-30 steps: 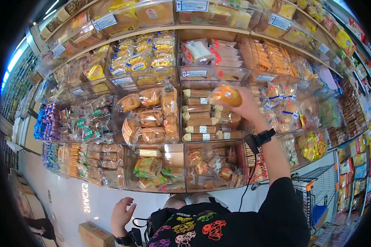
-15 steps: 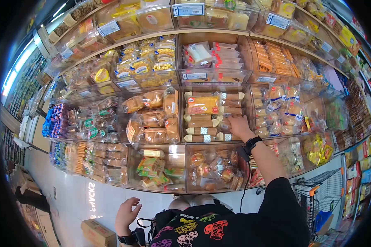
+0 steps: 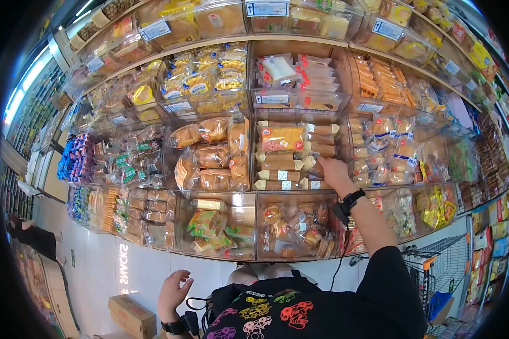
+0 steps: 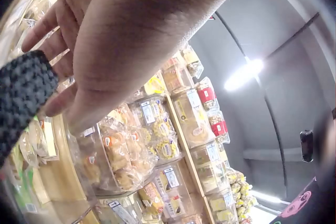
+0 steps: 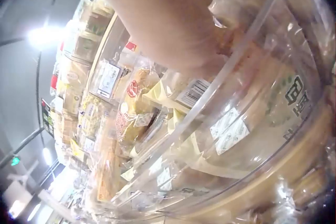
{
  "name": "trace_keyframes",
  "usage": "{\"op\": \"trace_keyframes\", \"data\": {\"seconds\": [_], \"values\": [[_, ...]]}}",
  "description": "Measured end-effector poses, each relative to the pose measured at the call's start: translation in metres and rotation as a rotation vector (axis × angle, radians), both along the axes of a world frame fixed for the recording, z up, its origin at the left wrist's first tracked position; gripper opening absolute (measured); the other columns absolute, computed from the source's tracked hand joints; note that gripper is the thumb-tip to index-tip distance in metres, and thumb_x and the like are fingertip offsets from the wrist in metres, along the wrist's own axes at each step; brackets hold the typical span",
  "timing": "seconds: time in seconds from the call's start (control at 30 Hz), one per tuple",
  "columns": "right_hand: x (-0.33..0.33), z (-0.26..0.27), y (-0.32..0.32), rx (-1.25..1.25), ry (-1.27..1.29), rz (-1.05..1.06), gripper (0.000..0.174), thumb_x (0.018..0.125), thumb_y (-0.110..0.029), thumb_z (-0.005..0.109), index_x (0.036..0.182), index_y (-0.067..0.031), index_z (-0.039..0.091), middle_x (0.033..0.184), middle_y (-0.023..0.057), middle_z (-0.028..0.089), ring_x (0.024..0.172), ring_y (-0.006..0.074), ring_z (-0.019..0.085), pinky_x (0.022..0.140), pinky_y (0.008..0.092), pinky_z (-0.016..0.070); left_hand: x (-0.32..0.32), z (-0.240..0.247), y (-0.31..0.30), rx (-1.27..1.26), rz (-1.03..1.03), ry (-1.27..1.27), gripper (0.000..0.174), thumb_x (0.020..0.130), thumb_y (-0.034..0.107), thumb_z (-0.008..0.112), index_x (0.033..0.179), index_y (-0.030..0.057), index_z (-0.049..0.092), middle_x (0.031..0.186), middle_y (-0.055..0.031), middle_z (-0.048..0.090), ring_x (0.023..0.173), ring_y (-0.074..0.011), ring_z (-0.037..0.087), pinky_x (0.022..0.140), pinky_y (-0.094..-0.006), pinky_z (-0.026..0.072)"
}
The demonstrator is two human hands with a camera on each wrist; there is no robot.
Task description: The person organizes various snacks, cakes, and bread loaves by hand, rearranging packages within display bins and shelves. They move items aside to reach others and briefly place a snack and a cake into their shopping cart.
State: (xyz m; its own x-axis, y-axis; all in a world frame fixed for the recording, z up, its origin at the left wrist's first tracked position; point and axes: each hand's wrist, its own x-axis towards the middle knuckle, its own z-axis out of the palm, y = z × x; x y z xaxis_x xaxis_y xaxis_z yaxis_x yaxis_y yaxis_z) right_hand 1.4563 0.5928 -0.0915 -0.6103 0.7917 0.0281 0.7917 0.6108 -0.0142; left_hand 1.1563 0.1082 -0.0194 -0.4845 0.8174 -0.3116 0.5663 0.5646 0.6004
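Observation:
My right hand (image 3: 335,174) is down in a clear-fronted bin, its fingers around the right end of a long wrapped bread (image 3: 310,163). That bread's pale end is tilted up against the flat ones beside it. In the right wrist view a barcode label (image 5: 195,92) shows just below the hand, whose fingertips are hidden. A yellow-orange bread packet (image 3: 281,139) lies on the rolls to the left. My left hand (image 3: 175,289) hangs beside my body, fingers loosely bent, holding nothing; the left wrist view shows its fingers (image 4: 50,37) apart.
The bin's clear front wall (image 5: 236,58) rises close under the right hand. Bagged buns (image 3: 214,152) fill the bin to the left, with wrapped breads (image 3: 398,141) to the right. A cart (image 3: 444,257) stands at the right, and a carton (image 3: 132,316) is on the floor at left.
My right hand held the yellow-orange bread packet in the air, then left it on the rolls and moved down to the right-hand rolls. One roll's end has since tilted up. The left hand stays put.

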Motion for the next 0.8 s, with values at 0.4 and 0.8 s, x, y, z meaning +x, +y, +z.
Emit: {"op": "trace_keyframes", "data": {"seconds": [0.4, 0.8], "values": [[-0.009, -0.025, 0.023, -0.166, -0.031, 0.222, 0.045, 0.075, -0.011, 0.061, 0.119, -0.0178, 0.058, 0.094, 0.0127, 0.067, 0.090, 0.0330, 0.063, 0.074, 0.0421, 0.0507, -0.004, -0.001, 0.002, -0.046, -0.011, 0.016, 0.024, 0.081, 0.014, 0.065, 0.100, 0.0007, 0.061, 0.092, -0.0162, 0.065, 0.082, -0.0264, 0.066, 0.067, -0.0341, 0.0522], [-0.030, -0.018, 0.028, 0.455, 0.162, 0.180, 0.026, 0.072, -0.011, 0.061, 0.098, -0.0108, 0.061, 0.085, 0.0134, 0.065, 0.088, 0.0316, 0.063, 0.072, 0.0443, 0.0498, -0.012, -0.005, -0.001, -0.047, 0.010, -0.014, 0.026, 0.081, 0.017, 0.065, 0.101, 0.0013, 0.060, 0.095, -0.0159, 0.064, 0.083, -0.0290, 0.064, 0.069, -0.0364, 0.0510]]}}
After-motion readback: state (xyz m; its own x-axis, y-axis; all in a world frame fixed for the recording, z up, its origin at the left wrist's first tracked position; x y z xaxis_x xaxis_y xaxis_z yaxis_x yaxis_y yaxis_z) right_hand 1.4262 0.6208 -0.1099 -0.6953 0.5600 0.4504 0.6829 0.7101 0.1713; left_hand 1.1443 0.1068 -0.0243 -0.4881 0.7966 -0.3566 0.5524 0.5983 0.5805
